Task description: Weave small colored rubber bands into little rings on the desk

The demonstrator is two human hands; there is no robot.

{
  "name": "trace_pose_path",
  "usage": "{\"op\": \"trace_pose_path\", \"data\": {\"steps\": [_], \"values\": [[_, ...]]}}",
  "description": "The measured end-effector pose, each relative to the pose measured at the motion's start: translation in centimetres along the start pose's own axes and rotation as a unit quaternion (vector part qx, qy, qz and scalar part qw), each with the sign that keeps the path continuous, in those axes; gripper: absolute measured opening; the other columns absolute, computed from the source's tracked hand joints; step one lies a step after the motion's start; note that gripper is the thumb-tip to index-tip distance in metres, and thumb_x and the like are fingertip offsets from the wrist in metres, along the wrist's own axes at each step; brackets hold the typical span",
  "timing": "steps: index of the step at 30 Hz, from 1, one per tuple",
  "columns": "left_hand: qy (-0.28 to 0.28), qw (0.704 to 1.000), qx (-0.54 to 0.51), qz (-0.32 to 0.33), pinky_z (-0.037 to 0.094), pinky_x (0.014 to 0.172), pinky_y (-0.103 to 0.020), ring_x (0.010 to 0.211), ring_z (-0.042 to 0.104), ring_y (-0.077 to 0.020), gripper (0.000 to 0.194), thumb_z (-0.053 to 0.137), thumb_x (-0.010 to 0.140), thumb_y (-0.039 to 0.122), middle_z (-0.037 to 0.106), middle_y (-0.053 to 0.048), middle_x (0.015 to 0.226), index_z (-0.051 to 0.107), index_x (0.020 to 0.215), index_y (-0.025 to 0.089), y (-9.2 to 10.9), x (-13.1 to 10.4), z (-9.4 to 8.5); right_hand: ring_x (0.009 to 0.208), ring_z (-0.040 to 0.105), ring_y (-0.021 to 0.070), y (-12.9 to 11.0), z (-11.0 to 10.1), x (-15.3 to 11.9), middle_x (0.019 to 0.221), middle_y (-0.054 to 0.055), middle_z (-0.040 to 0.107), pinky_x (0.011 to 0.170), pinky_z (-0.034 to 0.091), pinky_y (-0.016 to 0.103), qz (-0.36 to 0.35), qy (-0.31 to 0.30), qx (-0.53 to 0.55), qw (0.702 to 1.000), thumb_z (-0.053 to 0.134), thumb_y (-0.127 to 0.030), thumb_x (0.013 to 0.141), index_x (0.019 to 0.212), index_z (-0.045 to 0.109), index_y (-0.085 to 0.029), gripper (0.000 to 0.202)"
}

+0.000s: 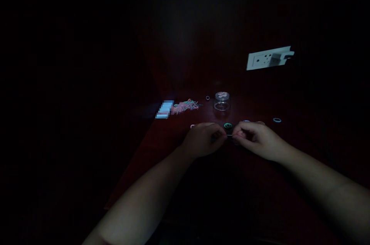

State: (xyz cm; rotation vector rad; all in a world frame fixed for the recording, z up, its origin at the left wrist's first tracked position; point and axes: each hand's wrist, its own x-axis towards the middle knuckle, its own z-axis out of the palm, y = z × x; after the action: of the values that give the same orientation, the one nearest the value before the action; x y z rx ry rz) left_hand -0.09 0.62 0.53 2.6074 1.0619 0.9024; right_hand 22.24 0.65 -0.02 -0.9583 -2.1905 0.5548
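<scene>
Between my two hands stretches a thin, pale elastic hair band point(229, 135), its ends hidden in the fingertips. My left hand point(204, 139) pinches one end with thumb and forefinger. From the other side, my right hand point(260, 139) is closed on the opposite end. Just beyond the fingertips lie green hair bands point(228, 125). A pink band point(192, 126) peeks out behind my left hand, and blue point(246, 121) and orange point(261, 122) bands are partly covered by my right hand.
A lidded clear jar point(222, 103) stands behind my hands. Left of it are a heap of colourful hair bands point(186, 106) and a lit phone point(164, 109). One blue band point(277, 120) lies right. A wall socket point(260, 59) holds a plug point(279, 58). The surroundings are dark.
</scene>
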Motion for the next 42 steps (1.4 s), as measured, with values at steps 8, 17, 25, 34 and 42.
{"op": "trace_pose_path", "data": {"steps": [8, 17, 25, 34, 42], "values": [[-0.001, 1.0, -0.003, -0.003, 0.05, 0.071, -0.027, 0.077, 0.065, -0.0128, 0.012, 0.057, 0.089, 0.028, 0.07, 0.0, 0.085, 0.066, 0.091, 0.022, 0.1, 0.0, 0.0, 0.057, 0.049, 0.0121, 0.1, 0.1, 0.0, 0.064, 0.0, 0.058, 0.052, 0.041, 0.025, 0.003, 0.004, 0.016, 1.0, 0.059, -0.03, 0.086, 0.079, 0.063, -0.018, 0.015], [0.003, 1.0, 0.004, -0.001, 0.049, 0.071, -0.026, 0.078, 0.065, -0.0128, 0.013, 0.056, 0.089, 0.03, 0.07, 0.0, 0.086, 0.067, 0.091, 0.021, -0.2, 0.0, 0.0, 0.058, 0.051, 0.0135, -0.1, -0.1, 0.0, 0.065, 0.001, 0.06, 0.053, 0.041, 0.026, 0.01, -0.006, 0.023, 1.0, 0.057, -0.032, 0.089, 0.078, 0.062, -0.018, 0.018], [0.009, 1.0, 0.013, 0.008, 0.048, 0.069, -0.027, 0.076, 0.063, -0.0127, 0.015, 0.054, 0.09, 0.031, 0.069, 0.0, 0.084, 0.066, 0.09, 0.021, -0.3, -0.1, 0.0, 0.058, 0.052, 0.0136, 0.0, -0.1, -0.1, 0.066, 0.002, 0.06, 0.054, 0.041, 0.026, 0.01, -0.006, 0.017, 1.0, 0.056, -0.031, 0.089, 0.078, 0.061, -0.018, 0.018], [0.005, 1.0, 0.023, 0.012, 0.048, 0.07, -0.026, 0.076, 0.063, -0.0119, 0.015, 0.055, 0.09, 0.03, 0.069, 0.0, 0.085, 0.066, 0.09, 0.021, -0.6, 0.0, 0.2, 0.057, 0.053, 0.0133, -0.2, -0.1, 0.0, 0.064, 0.002, 0.061, 0.053, 0.04, 0.026, 0.006, -0.002, 0.016, 1.0, 0.057, -0.031, 0.088, 0.076, 0.063, -0.018, 0.019], [-0.068, 0.997, 0.015, 0.029, 0.045, 0.066, -0.023, 0.071, 0.061, -0.0111, 0.011, 0.059, 0.081, 0.019, 0.069, -0.001, 0.08, 0.069, 0.085, 0.018, -3.4, -0.1, -2.4, 0.058, 0.052, 0.0136, 0.5, 0.1, -0.2, 0.065, 0.002, 0.061, 0.053, 0.041, 0.026, 0.018, -0.002, 0.041, 0.999, 0.056, -0.033, 0.09, 0.079, 0.062, -0.018, 0.019]]}}
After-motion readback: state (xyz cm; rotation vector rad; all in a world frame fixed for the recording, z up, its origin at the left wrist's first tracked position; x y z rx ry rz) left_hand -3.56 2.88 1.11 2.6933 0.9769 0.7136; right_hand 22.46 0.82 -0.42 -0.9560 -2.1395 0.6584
